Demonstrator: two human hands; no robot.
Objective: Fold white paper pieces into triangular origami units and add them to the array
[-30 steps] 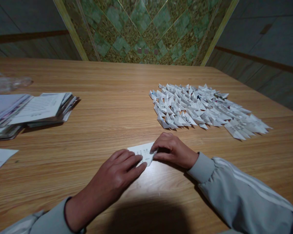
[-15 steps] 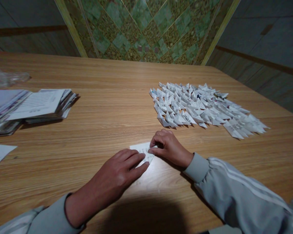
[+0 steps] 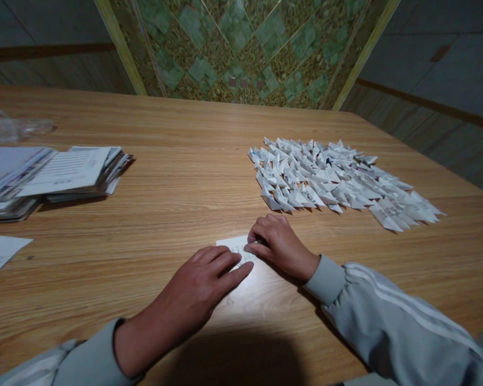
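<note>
A small white printed paper slip [image 3: 235, 247] lies flat on the wooden table [image 3: 177, 198] near its front. My left hand [image 3: 201, 289] rests palm down on the slip's near edge, with its fingers stretched over most of the paper. My right hand [image 3: 279, 244] presses curled fingertips on the slip's right end. Only the far left corner of the slip shows between the two hands. Both arms wear grey sleeves.
A wide spread of several small folded white paper pieces [image 3: 334, 179] lies at the right rear. A stack of printed sheets [image 3: 60, 174] sits at the left, a loose sheet [image 3: 0, 252] at the left edge, and clear plastic [image 3: 12, 128] behind the stack.
My right hand has slid left along the slip and my left fingers have moved further over it, so less paper shows. The camera view has shifted slightly.
</note>
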